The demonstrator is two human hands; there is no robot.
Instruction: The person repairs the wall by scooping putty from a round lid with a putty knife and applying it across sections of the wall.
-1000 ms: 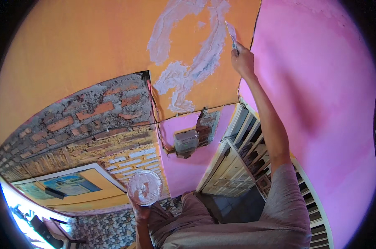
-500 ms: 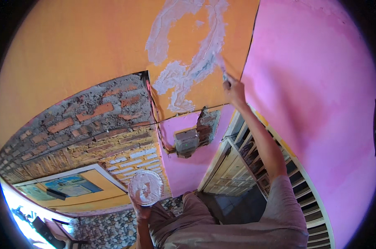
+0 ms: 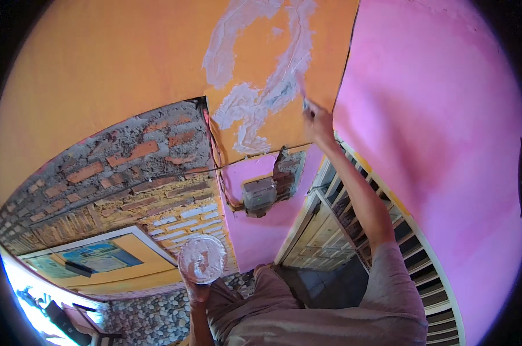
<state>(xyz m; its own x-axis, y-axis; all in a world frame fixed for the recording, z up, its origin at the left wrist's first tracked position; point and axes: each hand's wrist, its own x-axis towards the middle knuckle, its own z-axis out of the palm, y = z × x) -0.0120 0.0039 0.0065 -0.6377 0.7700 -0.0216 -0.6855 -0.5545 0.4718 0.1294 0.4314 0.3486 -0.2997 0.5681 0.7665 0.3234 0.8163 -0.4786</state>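
My right hand (image 3: 318, 122) is closed on a putty knife (image 3: 300, 87), slightly blurred, whose blade is against a long pale patch of filler (image 3: 290, 63) on the orange wall (image 3: 128, 46). Other pale patches (image 3: 238, 115) spread to its left and below it. My left hand (image 3: 196, 289), low in the middle, holds a round white tub (image 3: 202, 258) smeared inside with pale paste.
A pink wall (image 3: 445, 115) stands at right beside a slatted window (image 3: 422, 271) and wooden door (image 3: 310, 236). Exposed brickwork (image 3: 131, 153), loose cables and a broken recess with a grey box (image 3: 259, 196) sit lower. Furniture (image 3: 76, 323) and a pebble-patterned surface are at lower left.
Since a second ago my right hand and the knife have moved down and leftward along the filler. My left hand and the tub have barely moved.
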